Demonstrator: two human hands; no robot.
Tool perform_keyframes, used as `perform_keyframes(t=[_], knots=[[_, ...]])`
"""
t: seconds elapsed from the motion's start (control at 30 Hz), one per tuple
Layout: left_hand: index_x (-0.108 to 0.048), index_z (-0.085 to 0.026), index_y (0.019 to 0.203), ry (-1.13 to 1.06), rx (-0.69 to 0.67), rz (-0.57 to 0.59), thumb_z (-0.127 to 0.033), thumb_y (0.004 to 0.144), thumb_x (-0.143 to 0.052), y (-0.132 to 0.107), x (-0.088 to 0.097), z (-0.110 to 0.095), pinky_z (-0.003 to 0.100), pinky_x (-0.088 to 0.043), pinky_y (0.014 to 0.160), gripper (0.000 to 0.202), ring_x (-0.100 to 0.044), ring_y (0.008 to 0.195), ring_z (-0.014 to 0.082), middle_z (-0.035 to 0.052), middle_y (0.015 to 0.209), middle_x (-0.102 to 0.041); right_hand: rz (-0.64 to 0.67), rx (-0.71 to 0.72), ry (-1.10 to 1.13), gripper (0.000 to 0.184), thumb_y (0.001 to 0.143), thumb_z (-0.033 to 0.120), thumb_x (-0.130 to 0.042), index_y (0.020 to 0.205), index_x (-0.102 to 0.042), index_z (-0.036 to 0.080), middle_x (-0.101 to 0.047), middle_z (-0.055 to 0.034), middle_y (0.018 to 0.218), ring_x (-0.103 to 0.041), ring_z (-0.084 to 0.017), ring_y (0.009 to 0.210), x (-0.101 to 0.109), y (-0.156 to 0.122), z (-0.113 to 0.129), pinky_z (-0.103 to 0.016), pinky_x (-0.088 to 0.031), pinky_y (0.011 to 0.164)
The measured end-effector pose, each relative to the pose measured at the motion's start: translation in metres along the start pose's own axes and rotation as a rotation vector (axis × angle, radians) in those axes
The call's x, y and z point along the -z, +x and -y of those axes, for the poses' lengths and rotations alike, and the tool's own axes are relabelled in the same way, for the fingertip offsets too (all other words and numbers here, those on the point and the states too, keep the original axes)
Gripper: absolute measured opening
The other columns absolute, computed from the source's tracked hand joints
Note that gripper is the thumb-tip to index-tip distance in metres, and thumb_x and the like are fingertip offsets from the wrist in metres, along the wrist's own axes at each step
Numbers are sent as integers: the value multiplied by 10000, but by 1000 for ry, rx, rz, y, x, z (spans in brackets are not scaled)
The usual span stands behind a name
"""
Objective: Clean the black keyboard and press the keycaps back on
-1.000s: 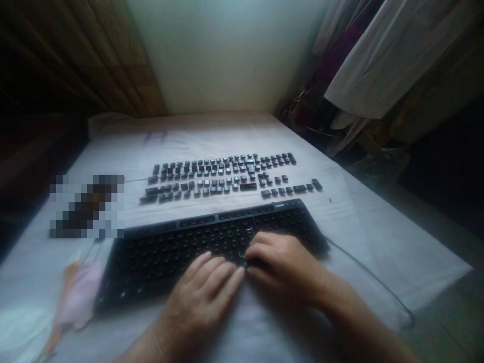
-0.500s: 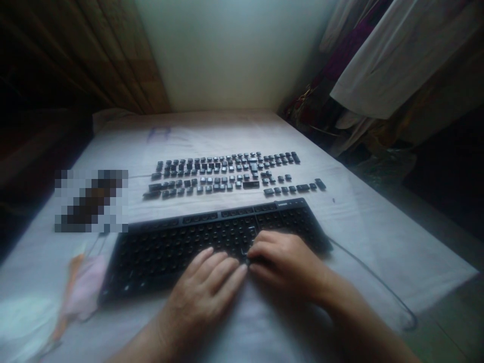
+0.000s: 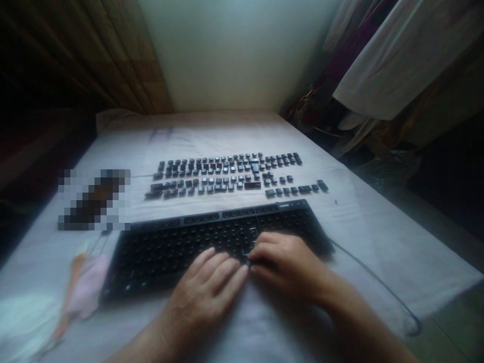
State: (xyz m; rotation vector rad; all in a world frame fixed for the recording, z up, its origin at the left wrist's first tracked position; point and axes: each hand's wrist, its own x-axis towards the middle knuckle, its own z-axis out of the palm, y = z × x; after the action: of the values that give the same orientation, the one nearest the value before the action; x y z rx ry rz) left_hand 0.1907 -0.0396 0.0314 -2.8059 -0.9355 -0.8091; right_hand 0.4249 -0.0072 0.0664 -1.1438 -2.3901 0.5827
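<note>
Clock set on the middle of the keyboard (image 3: 151,257), 12 being the far side. Black keyboard lay slightly askew on the white-covered table (image 3: 223,133), its near edge under both hands. Left hand (image 3: 212,290) at 6 o'clock: palm down, fingers extended over the near edge, clenched on nothing. Right hand (image 3: 289,259) at 4: fingers curled at the key bed, tips close beside the left index finger; whether they pinched anything could not be told, the tips being hidden. Loose black keycaps (image 3: 252,185) sat in rows at 12, apart from the keyboard. Cable (image 3: 378,280) ran out toward 4. Pink cloth (image 3: 89,290) lay at 8, an orange item (image 3: 70,292) alongside; pixelated dark object (image 3: 96,199) at 10.
</note>
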Motion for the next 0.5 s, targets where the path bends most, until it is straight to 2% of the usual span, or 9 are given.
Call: perform_keyframes(t=[0.3, 0.5], knots=[[-665, -197, 1231, 25, -15, -35, -210, 1027, -462, 3, 1, -1, 377, -244, 1216, 288, -583, 1150, 166, 24, 1165, -698, 13, -8, -7, 95, 817, 122, -692, 863, -734, 194, -711, -24, 822, -665, -147, 715, 0, 0, 1, -234, -489, 650], [-660, -214, 1244, 31, 9, -10, -231, 1005, -510, 1, -1, -2, 395, -283, 1200, 282, -582, 1164, 182, 28, 1185, -691, 25, -15, -59, 82, 813, 139, -706, 851, -750, 196, -702, -22, 798, -662, -154, 704, 0, 1, 2, -240, -477, 634]])
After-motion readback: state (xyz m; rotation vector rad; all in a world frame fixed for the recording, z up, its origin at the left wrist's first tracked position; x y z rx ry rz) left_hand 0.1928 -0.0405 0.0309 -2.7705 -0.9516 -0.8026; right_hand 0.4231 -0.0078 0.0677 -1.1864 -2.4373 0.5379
